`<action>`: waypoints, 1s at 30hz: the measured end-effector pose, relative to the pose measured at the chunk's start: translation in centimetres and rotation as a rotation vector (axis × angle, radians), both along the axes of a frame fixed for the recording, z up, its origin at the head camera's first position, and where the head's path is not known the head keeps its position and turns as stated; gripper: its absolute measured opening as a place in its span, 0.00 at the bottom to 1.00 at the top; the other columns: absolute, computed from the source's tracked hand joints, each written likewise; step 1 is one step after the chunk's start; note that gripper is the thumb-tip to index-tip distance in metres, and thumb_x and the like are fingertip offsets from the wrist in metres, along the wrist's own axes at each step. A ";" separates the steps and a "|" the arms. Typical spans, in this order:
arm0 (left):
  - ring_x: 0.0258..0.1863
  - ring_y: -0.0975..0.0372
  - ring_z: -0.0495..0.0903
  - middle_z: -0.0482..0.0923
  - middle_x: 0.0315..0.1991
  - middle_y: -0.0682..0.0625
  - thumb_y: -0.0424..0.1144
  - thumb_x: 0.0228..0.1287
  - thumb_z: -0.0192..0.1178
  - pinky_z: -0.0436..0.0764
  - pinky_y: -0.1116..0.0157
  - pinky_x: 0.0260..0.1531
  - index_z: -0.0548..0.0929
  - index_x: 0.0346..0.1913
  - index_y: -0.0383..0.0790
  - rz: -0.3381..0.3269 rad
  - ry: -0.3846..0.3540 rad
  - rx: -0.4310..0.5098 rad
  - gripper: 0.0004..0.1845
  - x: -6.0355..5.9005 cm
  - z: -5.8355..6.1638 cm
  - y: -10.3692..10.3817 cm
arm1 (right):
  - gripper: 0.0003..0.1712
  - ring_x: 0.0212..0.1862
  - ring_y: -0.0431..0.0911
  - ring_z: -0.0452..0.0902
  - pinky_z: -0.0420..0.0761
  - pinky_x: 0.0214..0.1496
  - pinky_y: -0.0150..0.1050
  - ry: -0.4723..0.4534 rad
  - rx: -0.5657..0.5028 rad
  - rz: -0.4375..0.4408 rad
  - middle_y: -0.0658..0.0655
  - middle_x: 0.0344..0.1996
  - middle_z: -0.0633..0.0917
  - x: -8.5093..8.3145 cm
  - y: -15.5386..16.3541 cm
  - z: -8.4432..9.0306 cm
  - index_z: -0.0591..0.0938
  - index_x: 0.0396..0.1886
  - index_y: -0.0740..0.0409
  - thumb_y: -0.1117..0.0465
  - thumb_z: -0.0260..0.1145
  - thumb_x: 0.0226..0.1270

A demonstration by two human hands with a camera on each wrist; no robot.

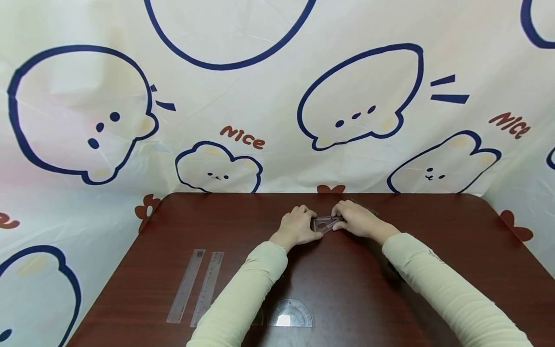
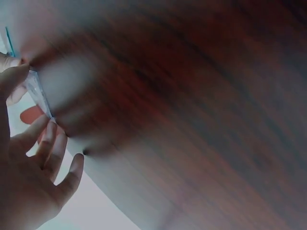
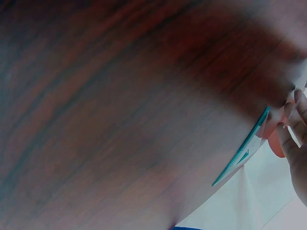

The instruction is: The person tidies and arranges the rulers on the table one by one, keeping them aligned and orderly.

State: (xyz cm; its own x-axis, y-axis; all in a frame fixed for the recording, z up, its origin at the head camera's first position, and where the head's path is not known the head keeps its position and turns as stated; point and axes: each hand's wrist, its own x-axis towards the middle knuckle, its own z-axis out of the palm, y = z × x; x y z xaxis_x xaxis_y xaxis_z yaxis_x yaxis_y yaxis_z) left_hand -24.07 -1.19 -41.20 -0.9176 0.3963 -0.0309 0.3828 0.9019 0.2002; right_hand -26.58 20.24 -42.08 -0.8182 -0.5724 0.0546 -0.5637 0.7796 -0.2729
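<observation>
Holding a clear set square (image 1: 324, 223) between both hands, far-centre of the table (image 1: 390, 299), close to the back edge. Left hand (image 1: 297, 227) has its fingers curled round the square's left side; right hand (image 1: 356, 220) pinches the right side. Both are clamped on it. Can't tell from the head view whether the square lies flat on the wood or is lifted slightly.

Left wrist view: blurred. Clear plastic edge (image 2: 39, 96) sits between thumb and fingers (image 2: 50, 143), with table wood filling most of the frame. Right wrist view: also blurred. A thin teal-tinted plastic edge (image 3: 240, 155) runs diagonally up to the fingertips (image 3: 288, 122) at the right edge of frame. Can't tell whether that is the same square or a second piece; the head view shows something dark poking out behind the right hand, too small to identify.

Sleeves: pale yellow-green, both forearms reaching in from the near edge, converging on the square.

Rest of the table, near side:
- two clear rulers (image 1: 197, 285) lying side by side at near left, roughly parallel, slightly angled, well apart from the hands
- clear protractor (image 1: 290, 313) at near centre, flat, between the two forearms, just beside the left sleeve
- another clear piece partly hidden under the left sleeve, touching or just beside the protractor; shape not readable

Backdrop: cream cloth (image 1: 269, 96) with blue-outlined cartoon animals and "Nice" lettering, hanging behind and round both sides of the table.
</observation>
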 end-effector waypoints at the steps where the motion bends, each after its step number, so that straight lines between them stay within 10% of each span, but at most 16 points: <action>1: 0.52 0.59 0.72 0.74 0.55 0.51 0.61 0.59 0.66 0.76 0.59 0.47 0.80 0.61 0.48 0.006 -0.006 0.005 0.31 0.0 0.0 0.0 | 0.17 0.45 0.49 0.72 0.73 0.50 0.47 -0.002 -0.005 -0.003 0.50 0.38 0.77 0.1 0.0 0.0 0.79 0.45 0.58 0.53 0.72 0.63; 30: 0.46 0.60 0.75 0.80 0.47 0.55 0.60 0.60 0.65 0.76 0.60 0.42 0.79 0.63 0.52 -0.057 0.012 0.009 0.30 0.7 0.9 -0.1 | 0.19 0.42 0.50 0.74 0.75 0.47 0.48 0.263 0.086 -0.034 0.52 0.37 0.81 3.4 -0.4 1.0 0.85 0.44 0.58 0.49 0.74 0.60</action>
